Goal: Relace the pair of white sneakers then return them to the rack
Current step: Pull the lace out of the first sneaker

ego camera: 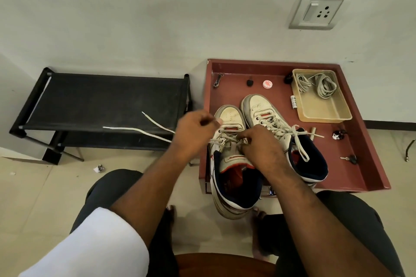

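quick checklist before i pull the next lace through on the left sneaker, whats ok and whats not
1. Right sneaker laced and tied: ok, a bow shows on it.
2. Left sneaker laced to the top: not ok, the lace ends trail loose toward the rack.
3. Left hand has the lace: ok, its fingers pinch it.
4. Right hand has the lace at the eyelets: cannot tell, its fingers cover that spot.
5. Left sneaker well supported: not ok, its heel overhangs the red tray edge.
6. Rack top free for the pair: ok apart from the lace ends over it.
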A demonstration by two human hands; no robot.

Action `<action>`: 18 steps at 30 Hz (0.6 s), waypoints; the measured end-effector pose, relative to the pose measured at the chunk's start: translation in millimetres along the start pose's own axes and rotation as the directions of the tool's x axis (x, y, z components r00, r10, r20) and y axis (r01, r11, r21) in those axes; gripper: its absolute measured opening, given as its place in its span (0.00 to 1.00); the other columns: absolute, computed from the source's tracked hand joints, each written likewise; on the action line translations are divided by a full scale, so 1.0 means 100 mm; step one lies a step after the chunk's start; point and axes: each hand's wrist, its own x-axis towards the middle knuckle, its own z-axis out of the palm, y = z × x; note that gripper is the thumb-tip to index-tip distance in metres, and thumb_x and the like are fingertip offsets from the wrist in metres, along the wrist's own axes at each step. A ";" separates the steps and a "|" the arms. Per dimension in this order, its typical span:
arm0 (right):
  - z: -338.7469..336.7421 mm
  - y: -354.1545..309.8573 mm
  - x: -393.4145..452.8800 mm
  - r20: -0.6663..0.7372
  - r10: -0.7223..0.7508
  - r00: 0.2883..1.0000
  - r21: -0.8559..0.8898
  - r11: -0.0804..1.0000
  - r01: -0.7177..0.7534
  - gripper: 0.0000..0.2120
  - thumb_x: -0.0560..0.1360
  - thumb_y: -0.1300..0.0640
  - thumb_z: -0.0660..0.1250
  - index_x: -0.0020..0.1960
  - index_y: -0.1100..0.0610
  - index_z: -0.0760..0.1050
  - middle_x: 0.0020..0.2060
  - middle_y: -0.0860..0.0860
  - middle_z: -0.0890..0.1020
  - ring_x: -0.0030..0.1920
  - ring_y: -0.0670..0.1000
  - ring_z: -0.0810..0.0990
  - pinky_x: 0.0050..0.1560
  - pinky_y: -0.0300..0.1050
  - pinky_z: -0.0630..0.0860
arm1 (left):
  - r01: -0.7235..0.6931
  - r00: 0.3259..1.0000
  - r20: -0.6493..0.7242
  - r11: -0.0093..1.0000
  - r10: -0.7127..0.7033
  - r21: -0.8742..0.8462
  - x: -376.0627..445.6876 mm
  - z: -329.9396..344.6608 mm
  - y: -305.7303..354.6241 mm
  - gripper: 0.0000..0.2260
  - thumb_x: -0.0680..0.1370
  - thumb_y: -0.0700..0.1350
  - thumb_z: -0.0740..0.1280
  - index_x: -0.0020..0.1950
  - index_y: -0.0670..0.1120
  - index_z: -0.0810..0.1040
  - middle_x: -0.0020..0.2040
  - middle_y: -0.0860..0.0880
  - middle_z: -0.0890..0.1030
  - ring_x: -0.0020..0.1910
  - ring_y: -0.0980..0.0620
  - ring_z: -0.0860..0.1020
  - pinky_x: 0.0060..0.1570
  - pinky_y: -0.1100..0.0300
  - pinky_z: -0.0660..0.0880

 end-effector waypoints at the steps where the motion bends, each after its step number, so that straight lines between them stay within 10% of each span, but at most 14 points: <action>1: 0.00 0.00 0.01 -0.009 -0.014 1.000 -0.047 0.999 0.013 0.15 0.74 0.58 0.71 0.60 0.49 0.80 0.57 0.50 0.79 0.51 0.50 0.79 0.47 0.40 0.72 | 0.018 0.992 0.121 0.997 -0.028 0.076 -0.06 0.11 0.02 0.06 0.77 0.50 0.71 0.48 0.48 0.81 0.44 0.53 0.82 0.44 0.56 0.80 0.44 0.59 0.77; 7: 0.08 0.02 -0.02 -0.155 -0.119 0.981 -0.101 0.989 0.104 0.08 0.76 0.58 0.69 0.54 0.54 0.82 0.51 0.49 0.80 0.52 0.51 0.78 0.49 0.42 0.72 | 0.046 0.982 0.139 0.873 -0.130 0.485 -0.03 0.20 0.00 0.02 0.75 0.45 0.70 0.46 0.49 0.80 0.47 0.49 0.82 0.46 0.49 0.81 0.50 0.51 0.81; 12: 0.07 0.05 -0.02 -0.180 0.181 0.967 0.518 0.853 -0.063 0.08 0.74 0.65 0.70 0.48 0.53 0.81 0.41 0.43 0.81 0.45 0.44 0.80 0.54 0.45 0.78 | 0.083 0.977 0.139 0.889 -0.162 0.451 0.01 0.12 -0.03 0.03 0.75 0.42 0.70 0.42 0.47 0.83 0.40 0.49 0.83 0.41 0.50 0.82 0.47 0.51 0.82; 18: 0.01 0.03 -0.01 -0.024 -0.149 0.989 -0.117 0.982 0.146 0.11 0.74 0.54 0.71 0.56 0.51 0.83 0.62 0.46 0.78 0.61 0.52 0.74 0.60 0.46 0.72 | 0.120 0.970 0.148 0.910 -0.193 0.396 0.05 0.13 -0.07 0.05 0.75 0.40 0.70 0.40 0.47 0.83 0.40 0.48 0.83 0.41 0.50 0.82 0.45 0.51 0.83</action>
